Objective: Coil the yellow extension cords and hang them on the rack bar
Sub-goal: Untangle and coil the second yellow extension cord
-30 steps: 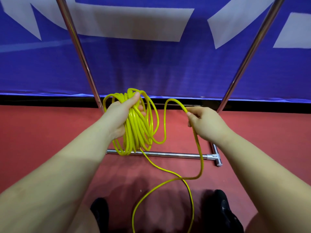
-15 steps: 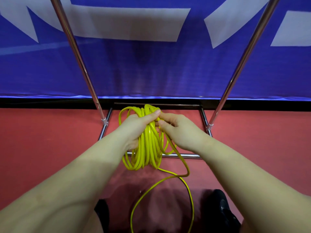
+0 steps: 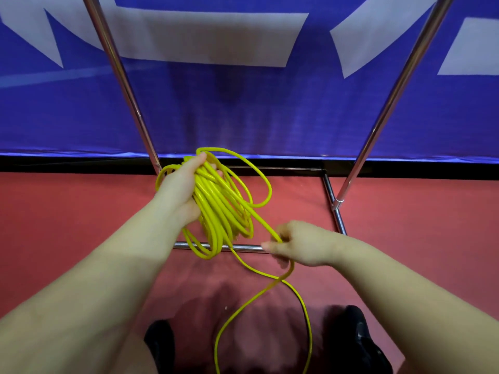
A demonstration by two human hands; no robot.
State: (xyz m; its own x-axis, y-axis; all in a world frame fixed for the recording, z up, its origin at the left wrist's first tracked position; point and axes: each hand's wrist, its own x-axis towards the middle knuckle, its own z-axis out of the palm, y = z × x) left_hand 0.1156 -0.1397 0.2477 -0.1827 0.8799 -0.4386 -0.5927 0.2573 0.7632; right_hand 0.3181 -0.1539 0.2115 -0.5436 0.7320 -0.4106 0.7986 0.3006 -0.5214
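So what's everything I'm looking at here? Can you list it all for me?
yellow cord: one, yellow, coiled in the left hand, loose tail running through the right hand to the floor
rack uprights: two, chrome, rising left and right
rack base bars: chrome, low on the floor
banner: one, blue with white shapes, behind the rack
floor: red
shoes: two, black, bottom edge
left hand: grips the coil
right hand: pinches the loose cord

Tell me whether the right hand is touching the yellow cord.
Touching. The head view shows the right hand pinching the loose strand of the yellow cord that runs from the coil held by the left hand.
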